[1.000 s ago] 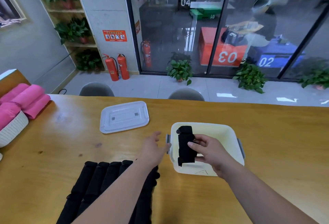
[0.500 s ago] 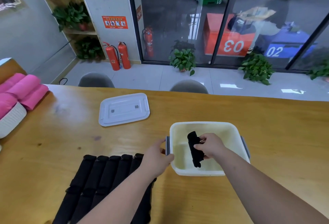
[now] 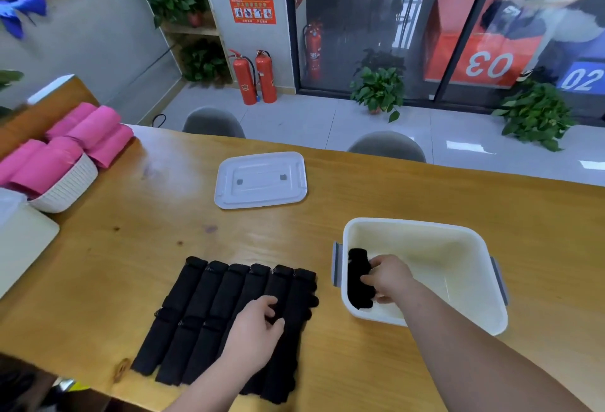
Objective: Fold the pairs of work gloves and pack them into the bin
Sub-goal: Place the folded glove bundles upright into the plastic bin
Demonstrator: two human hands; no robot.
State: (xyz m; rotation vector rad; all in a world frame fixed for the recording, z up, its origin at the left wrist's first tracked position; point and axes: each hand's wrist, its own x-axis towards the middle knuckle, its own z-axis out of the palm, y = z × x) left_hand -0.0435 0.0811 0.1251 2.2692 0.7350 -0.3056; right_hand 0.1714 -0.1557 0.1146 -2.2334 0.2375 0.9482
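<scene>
A cream plastic bin (image 3: 458, 248) with grey handles stands on the wooden table at the right. My right hand (image 3: 388, 277) reaches inside it and is closed on a folded black glove pair (image 3: 358, 279), which stands against the bin's left wall. Several black gloves (image 3: 209, 307) lie side by side in a row on the table left of the bin. My left hand (image 3: 255, 326) rests on the right part of that row, fingers curled and pinching the glove fabric.
The bin's white lid (image 3: 260, 180) lies flat farther back on the table. A white basket with pink rolls (image 3: 62, 163) sits at the left edge. Two grey chairs (image 3: 386, 146) stand behind the table. The table's front edge runs just below the glove row.
My right hand has lowered the folded pair deeper into the bin, against its left wall. My left hand has left the bin's handle and moved down-left onto the glove row.
</scene>
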